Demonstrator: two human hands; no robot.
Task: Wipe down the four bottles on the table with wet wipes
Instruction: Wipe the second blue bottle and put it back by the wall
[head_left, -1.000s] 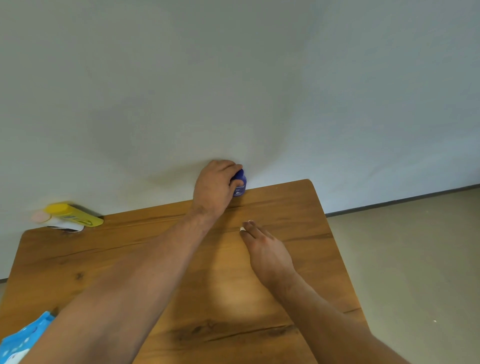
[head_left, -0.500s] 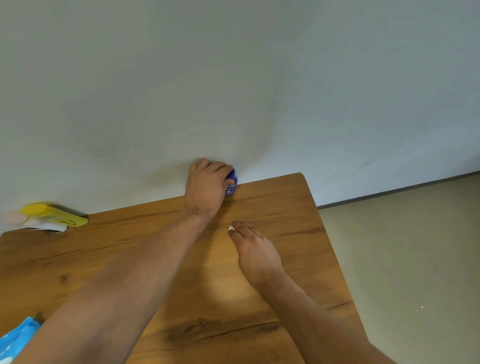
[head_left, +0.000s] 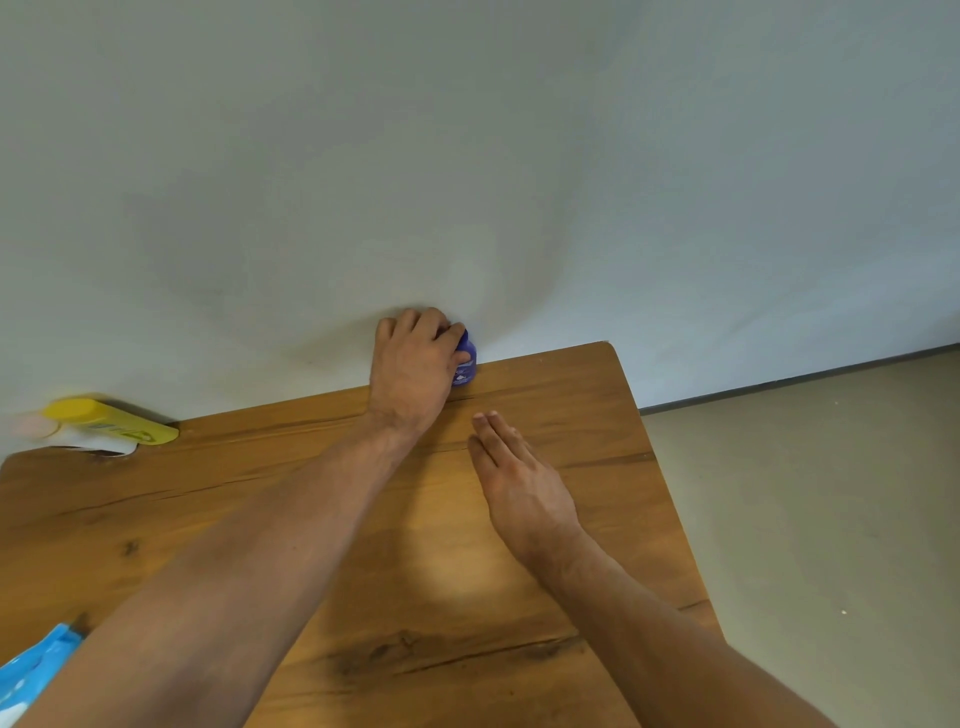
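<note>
A small blue bottle (head_left: 464, 366) stands at the far edge of the wooden table (head_left: 571, 415), against the wall. My left hand (head_left: 413, 366) grips it from the left, fingers curled round its top, hiding most of it. My right hand (head_left: 519, 478) lies nearer on the table with fingers straight and together; whether a wipe is under it is hidden. At the far left a yellow bottle (head_left: 111, 421) and a white bottle with a pink cap (head_left: 78, 441) lie on their sides. A blue wet-wipe pack (head_left: 31, 670) shows at the bottom left corner.
The grey wall runs right behind the table's far edge. The table's right edge drops off to a beige floor (head_left: 805, 519). Bare tabletop lies between my two arms and to the left of my left forearm.
The view has shifted a little. My left hand keeps its grip on the blue bottle at the far edge. The small white bit seen at my right fingertips earlier no longer shows.
</note>
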